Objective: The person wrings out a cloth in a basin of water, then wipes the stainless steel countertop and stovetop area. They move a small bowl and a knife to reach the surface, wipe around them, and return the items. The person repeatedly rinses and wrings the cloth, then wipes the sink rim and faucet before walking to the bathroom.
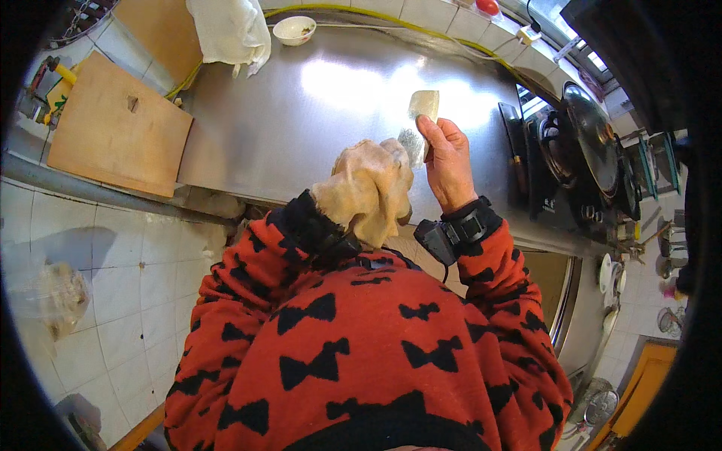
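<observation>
In front of my chest, a bunched tan cloth (366, 180) covers my left hand, which grips it; the fingers are mostly hidden in its folds. My right hand (448, 152) pinches a thin, pale, flat scraper (425, 107) between thumb and fingers. Its rounded upper end points away from me, and the cloth is close beside its lower end. Both hands are above the near part of a shiny stainless steel worktop (254, 124). A dull grey patch shows beside the scraper; I cannot tell whether it is a reflection.
A small white bowl (294, 31) with scraps stands at the back, beside a hanging white plastic bag (231, 34). On the left is a wooden board (121, 127). A cleaver (513, 138) and dark pot lids (589, 135) line the right. A yellow hose (372, 11) runs along the wall.
</observation>
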Action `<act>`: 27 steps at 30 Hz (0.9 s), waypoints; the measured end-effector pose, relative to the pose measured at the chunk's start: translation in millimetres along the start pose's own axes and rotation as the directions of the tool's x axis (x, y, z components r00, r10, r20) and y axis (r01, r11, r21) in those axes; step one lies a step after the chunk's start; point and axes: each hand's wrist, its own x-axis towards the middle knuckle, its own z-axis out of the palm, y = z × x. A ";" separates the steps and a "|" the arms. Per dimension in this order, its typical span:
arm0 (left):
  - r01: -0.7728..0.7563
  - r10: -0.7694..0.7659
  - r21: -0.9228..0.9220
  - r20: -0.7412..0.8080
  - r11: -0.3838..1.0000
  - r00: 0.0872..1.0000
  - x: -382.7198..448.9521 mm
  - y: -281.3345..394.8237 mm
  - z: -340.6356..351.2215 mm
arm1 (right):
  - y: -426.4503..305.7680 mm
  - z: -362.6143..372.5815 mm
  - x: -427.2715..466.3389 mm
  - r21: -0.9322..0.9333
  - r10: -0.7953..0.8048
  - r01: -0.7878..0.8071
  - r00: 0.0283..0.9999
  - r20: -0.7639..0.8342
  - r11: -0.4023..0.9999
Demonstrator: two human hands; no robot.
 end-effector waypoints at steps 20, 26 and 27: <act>0.045 0.027 0.697 -0.092 0.716 0.995 -19.0 22.9 26.2 | -2.9 -35.8 40.7 0.216 -0.076 0.054 0.992 0.095 0.975; 0.204 -0.263 0.362 0.122 0.910 0.957 -5.8 27.6 1.2 | -6.7 -10.9 8.0 -0.324 0.009 0.011 0.998 0.059 0.946; 0.110 -0.126 0.192 0.071 0.975 0.990 -6.1 15.5 1.1 | -1.0 -4.4 -3.2 -0.449 0.001 0.012 1.000 0.029 0.893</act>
